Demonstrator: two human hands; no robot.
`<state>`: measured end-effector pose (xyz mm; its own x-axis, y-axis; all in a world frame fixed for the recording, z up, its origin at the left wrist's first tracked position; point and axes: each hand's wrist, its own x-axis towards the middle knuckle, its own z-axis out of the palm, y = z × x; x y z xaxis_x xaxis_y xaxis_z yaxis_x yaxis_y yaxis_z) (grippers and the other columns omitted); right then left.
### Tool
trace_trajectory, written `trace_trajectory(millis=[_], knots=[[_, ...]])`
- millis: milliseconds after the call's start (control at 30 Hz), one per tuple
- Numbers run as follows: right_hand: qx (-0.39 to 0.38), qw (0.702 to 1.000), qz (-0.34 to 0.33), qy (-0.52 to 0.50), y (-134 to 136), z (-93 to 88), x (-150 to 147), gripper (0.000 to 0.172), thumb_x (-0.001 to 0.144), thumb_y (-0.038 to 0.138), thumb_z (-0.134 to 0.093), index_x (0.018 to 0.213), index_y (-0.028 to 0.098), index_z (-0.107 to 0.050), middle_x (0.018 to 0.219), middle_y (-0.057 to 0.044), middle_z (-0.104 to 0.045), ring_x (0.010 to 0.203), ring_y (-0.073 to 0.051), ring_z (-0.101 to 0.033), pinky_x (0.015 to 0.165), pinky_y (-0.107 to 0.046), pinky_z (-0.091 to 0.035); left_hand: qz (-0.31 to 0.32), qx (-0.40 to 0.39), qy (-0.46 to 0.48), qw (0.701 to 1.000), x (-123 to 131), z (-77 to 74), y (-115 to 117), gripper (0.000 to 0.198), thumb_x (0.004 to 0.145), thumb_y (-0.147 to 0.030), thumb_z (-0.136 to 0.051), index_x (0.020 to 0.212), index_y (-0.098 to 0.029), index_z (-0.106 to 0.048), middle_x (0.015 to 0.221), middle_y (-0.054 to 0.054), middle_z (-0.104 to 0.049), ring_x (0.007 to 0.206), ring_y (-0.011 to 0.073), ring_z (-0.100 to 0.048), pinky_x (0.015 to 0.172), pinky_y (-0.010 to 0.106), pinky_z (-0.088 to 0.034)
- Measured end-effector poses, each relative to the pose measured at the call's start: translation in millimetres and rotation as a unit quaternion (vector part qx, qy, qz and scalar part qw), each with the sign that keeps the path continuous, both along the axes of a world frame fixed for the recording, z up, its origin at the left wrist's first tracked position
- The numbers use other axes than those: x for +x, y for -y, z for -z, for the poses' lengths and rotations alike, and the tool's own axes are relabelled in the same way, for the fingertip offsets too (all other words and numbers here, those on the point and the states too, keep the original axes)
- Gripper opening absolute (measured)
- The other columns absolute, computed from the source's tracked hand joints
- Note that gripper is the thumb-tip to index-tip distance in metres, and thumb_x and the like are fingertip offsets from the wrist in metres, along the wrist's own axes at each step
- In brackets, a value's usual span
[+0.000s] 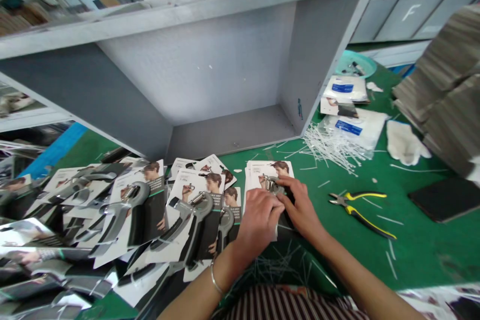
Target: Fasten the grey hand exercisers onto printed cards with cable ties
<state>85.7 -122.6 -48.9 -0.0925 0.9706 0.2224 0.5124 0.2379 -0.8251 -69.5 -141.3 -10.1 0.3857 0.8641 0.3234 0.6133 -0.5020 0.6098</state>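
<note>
A grey-and-black hand grip strengthener (270,183) with a metal spring lies on a printed backing card (258,169), in front of me. My left hand (259,216) is curled over its lower part, fingers closed. From the other side, my right hand (299,204) grips it with bent fingers, its thumb close to my left fingers. Both hands cover most of the handles. More cards seem to be stacked under this one. Just to the left lies another carded hand grip strengthener (195,220), with one more (125,210) beyond it.
A large grey open bin (225,135) lies on its side behind my hands. On the green table (356,270) at right are yellow-black pliers (360,205), white cable ties (333,147), a white glove (405,142), a black flat object (444,197) and stacked cardboard (446,85).
</note>
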Motion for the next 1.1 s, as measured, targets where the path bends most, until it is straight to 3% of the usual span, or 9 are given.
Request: trace_trajectory(millis=[133, 233, 300, 433, 633, 767, 867, 967, 1100], knots=[[0.017, 1.000, -0.010, 0.015, -3, 1.3, -6, 0.024, 0.091, 0.020, -0.055, 0.114, 0.024, -0.058, 0.129, -0.008, -0.058, 0.126, -0.025, -0.047, 0.106, -0.047, -0.033, 0.081, 0.043, -0.120, 0.989, 3, 20.3, 21, 0.020, 0.095, -0.014, -0.043, 0.083, -0.016, -0.058, 0.086, 0.005, -0.062, 0.090, 0.0222, -0.053, 0.090, 0.042, -0.041], [0.023, 1.000, -0.008, 0.017, -3, -2.4, -2, 0.018, 0.090, 0.021, -0.057, 0.108, 0.022, -0.059, 0.126, -0.009, -0.060, 0.123, -0.026, -0.049, 0.104, -0.047, -0.035, 0.080, 0.047, -0.148, 0.985, 3, 20.9, 32, 0.017, 0.096, -0.018, -0.043, 0.090, -0.017, -0.059, 0.091, 0.006, -0.062, 0.094, 0.0230, -0.054, 0.093, 0.043, -0.042], [0.026, 0.999, -0.017, 0.030, 3, -10.6, 7, 0.015, 0.092, 0.023, -0.058, 0.107, 0.021, -0.059, 0.122, -0.009, -0.061, 0.119, -0.026, -0.050, 0.102, -0.045, -0.036, 0.009, 0.039, -0.137, 0.990, -1, 14.8, 39, 0.022, 0.095, -0.033, -0.051, 0.106, -0.015, -0.058, 0.107, 0.010, -0.061, 0.105, 0.0267, -0.053, 0.097, 0.046, -0.042], [0.006, 0.981, -0.129, 0.143, 30, -34.8, 22, 0.012, 0.097, 0.025, -0.051, 0.098, 0.021, -0.062, 0.099, -0.005, -0.066, 0.096, -0.023, -0.054, 0.090, -0.041, -0.041, -0.157, 0.019, -0.147, 0.976, -16, 8.3, 53, 0.069, 0.078, -0.064, -0.064, 0.119, -0.010, -0.051, 0.116, 0.019, -0.056, 0.107, 0.0349, -0.052, 0.094, 0.055, -0.043], [0.066, 0.905, -0.179, 0.379, 54, -44.5, -4, 0.012, 0.091, 0.017, -0.056, 0.082, 0.017, -0.064, 0.084, -0.011, -0.064, 0.086, -0.029, -0.050, 0.075, -0.045, -0.038, -0.117, -0.057, -0.175, 0.976, -30, 14.6, 49, 0.021, 0.087, -0.027, -0.058, 0.102, -0.012, -0.057, 0.096, 0.013, -0.060, 0.098, 0.0300, -0.056, 0.090, 0.050, -0.048], [0.103, 0.883, -0.175, 0.423, 51, -42.7, -22, 0.017, 0.089, 0.009, -0.052, 0.078, 0.016, -0.061, 0.080, -0.014, -0.064, 0.083, -0.030, -0.049, 0.073, -0.045, -0.037, -0.086, -0.111, -0.146, 0.979, -41, 7.2, 42, 0.014, 0.090, -0.024, -0.053, 0.100, -0.015, -0.059, 0.096, 0.011, -0.062, 0.098, 0.0282, -0.057, 0.091, 0.047, -0.048], [0.072, 0.895, -0.164, 0.409, 51, -46.1, -22, 0.016, 0.091, 0.012, -0.050, 0.080, 0.017, -0.061, 0.081, -0.014, -0.064, 0.085, -0.031, -0.049, 0.075, -0.045, -0.036, -0.052, -0.168, -0.076, 0.981, -55, 1.7, 40, 0.018, 0.095, -0.022, -0.046, 0.105, -0.017, -0.061, 0.101, 0.009, -0.064, 0.101, 0.0242, -0.059, 0.093, 0.041, -0.047], [0.001, 0.931, -0.186, 0.314, 51, -50.2, -17, 0.013, 0.093, 0.016, -0.052, 0.085, 0.019, -0.061, 0.084, -0.008, -0.065, 0.087, -0.027, -0.050, 0.077, -0.042, -0.037, -0.053, -0.206, -0.016, 0.977, -64, 1.6, 38, 0.016, 0.094, -0.018, -0.049, 0.100, -0.019, -0.064, 0.098, 0.007, -0.066, 0.098, 0.0209, -0.061, 0.091, 0.035, -0.047], [-0.023, 0.959, -0.210, 0.188, 46, -48.8, -5, 0.012, 0.097, 0.021, -0.052, 0.093, 0.022, -0.063, 0.090, -0.003, -0.066, 0.090, -0.023, -0.051, 0.082, -0.039, -0.038, -0.038, -0.174, 0.027, 0.984, -61, 8.1, 36, 0.015, 0.094, -0.020, -0.052, 0.095, -0.020, -0.068, 0.091, 0.004, -0.066, 0.092, 0.0186, -0.061, 0.085, 0.031, -0.047]])
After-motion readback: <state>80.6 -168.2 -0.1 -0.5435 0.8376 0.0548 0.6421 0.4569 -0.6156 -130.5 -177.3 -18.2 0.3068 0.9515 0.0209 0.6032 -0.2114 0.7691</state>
